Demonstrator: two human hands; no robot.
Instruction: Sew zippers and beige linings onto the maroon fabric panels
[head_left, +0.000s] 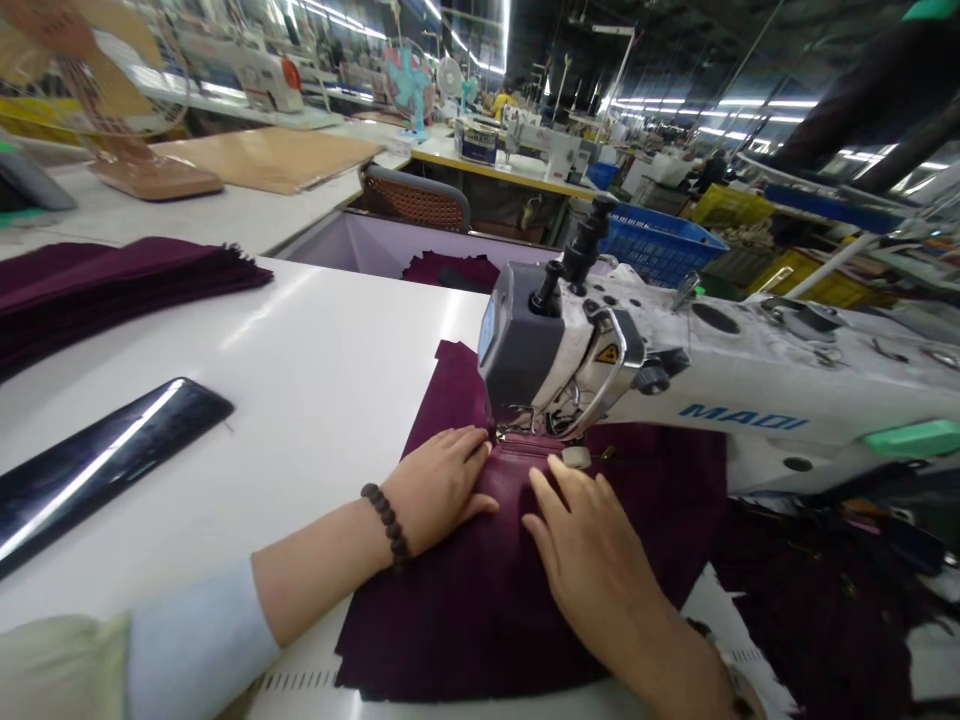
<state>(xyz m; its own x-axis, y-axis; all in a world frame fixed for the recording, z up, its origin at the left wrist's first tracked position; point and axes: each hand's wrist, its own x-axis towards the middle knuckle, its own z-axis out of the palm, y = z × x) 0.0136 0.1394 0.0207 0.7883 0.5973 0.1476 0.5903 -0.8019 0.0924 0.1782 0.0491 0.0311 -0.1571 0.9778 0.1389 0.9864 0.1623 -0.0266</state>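
Note:
A piece of dark maroon fabric (480,600) lies flat on the white table under the head of a white sewing machine (675,370). My left hand (439,485), with a dark bead bracelet on its wrist, rests flat on the cloth just left of the needle area, fingers stretched out. Just to the right, my right hand (592,550) presses flat on the same fabric, its fingertips near the presser foot (525,430). Neither hand grips anything.
A stack of maroon fabric pieces (112,285) lies at the far left of the table (315,380). A glossy black strip (97,460) sits nearer. More maroon cloth hangs at the right (817,600). Behind are a blue basket (660,250), a fan (112,90) and other sewing stations.

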